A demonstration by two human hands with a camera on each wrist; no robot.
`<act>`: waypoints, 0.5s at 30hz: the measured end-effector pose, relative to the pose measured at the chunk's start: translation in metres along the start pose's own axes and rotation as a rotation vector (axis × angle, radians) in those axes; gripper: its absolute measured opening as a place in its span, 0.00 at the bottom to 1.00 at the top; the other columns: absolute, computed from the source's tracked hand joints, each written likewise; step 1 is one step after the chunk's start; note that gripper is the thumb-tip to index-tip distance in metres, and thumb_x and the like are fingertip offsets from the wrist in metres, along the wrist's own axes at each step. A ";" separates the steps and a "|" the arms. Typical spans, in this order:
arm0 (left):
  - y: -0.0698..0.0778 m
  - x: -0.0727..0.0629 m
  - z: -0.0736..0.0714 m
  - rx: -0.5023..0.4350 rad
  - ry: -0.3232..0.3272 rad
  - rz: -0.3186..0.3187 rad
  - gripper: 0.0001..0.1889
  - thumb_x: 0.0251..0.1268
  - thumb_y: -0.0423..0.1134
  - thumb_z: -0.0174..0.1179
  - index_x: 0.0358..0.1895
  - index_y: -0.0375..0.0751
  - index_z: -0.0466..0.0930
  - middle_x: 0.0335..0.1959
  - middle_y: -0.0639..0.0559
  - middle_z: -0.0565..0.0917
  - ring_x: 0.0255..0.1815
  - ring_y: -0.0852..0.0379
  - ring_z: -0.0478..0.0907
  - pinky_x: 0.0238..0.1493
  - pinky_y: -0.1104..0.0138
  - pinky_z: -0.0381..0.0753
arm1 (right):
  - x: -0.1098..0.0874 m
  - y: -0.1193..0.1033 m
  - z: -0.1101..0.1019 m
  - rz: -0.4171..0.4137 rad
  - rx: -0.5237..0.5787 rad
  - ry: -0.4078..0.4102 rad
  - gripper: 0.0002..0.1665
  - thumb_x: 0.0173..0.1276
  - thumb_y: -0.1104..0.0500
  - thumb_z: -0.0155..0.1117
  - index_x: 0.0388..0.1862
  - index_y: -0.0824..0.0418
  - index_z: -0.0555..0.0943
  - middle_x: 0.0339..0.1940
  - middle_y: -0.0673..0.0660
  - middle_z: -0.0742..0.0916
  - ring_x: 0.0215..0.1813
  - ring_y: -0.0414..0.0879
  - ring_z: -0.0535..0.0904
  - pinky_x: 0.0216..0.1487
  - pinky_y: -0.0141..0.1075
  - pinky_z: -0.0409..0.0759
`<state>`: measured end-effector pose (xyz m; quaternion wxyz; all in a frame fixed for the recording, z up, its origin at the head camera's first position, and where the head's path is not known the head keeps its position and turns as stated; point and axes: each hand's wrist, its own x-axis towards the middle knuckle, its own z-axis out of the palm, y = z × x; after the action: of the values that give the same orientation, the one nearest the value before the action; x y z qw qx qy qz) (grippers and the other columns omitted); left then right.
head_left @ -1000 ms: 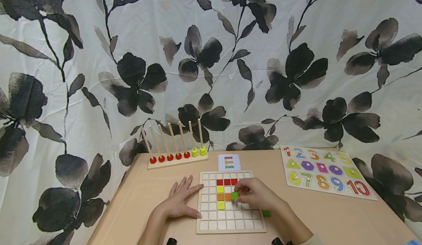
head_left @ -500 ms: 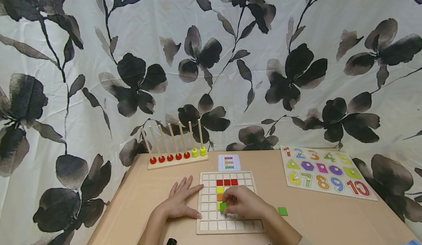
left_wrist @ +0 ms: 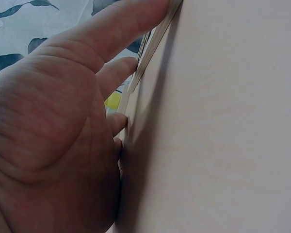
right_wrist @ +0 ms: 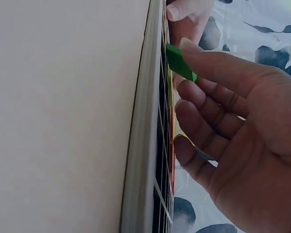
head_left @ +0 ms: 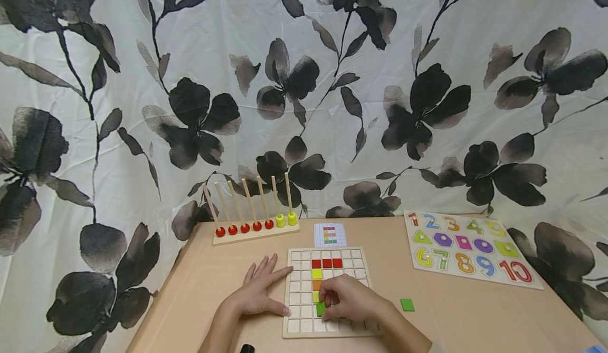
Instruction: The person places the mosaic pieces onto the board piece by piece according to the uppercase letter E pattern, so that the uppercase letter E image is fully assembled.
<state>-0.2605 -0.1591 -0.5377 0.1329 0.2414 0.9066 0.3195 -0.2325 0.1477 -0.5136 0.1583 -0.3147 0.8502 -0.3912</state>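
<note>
A white gridded board with a wooden frame lies on the table. Red tiles form a row near its top, and below their left end run a yellow tile, an orange tile and another yellow tile. My right hand pinches a green tile between thumb and fingers, just below the lower yellow tile. In the right wrist view the green tile tilts against the board's surface. My left hand lies spread at the board's left edge, thumb and index finger touching its frame.
A loose green tile lies right of the board. Behind the board is a small pattern card. A peg rack with red and yellow beads stands back left, and a number puzzle board lies at the right.
My right hand has carried the green tile left and toward me, from the right of the orange row to below the lower yellow tile. The left hand stays put.
</note>
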 end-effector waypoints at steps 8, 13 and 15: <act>-0.001 0.001 0.000 -0.004 0.000 -0.005 0.52 0.45 0.64 0.79 0.78 0.60 0.69 0.86 0.34 0.44 0.87 0.31 0.33 0.79 0.33 0.25 | 0.000 -0.002 0.004 0.006 -0.038 0.020 0.13 0.58 0.55 0.82 0.36 0.50 0.84 0.25 0.39 0.81 0.29 0.30 0.74 0.33 0.25 0.75; -0.002 0.001 0.000 -0.002 0.000 -0.013 0.52 0.45 0.65 0.79 0.78 0.61 0.69 0.87 0.35 0.44 0.87 0.32 0.32 0.80 0.34 0.24 | 0.001 -0.001 0.007 -0.019 -0.096 0.039 0.14 0.57 0.55 0.83 0.36 0.50 0.83 0.25 0.39 0.81 0.28 0.29 0.73 0.33 0.24 0.75; -0.002 0.001 0.000 0.000 0.001 -0.011 0.52 0.44 0.65 0.79 0.78 0.61 0.69 0.87 0.35 0.44 0.87 0.32 0.32 0.79 0.33 0.25 | 0.001 0.000 0.008 -0.030 -0.118 0.048 0.15 0.56 0.56 0.83 0.36 0.49 0.83 0.25 0.38 0.81 0.28 0.29 0.73 0.32 0.24 0.74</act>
<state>-0.2621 -0.1597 -0.5390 0.1345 0.2362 0.9079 0.3190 -0.2291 0.1422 -0.5187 0.1134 -0.3268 0.8705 -0.3501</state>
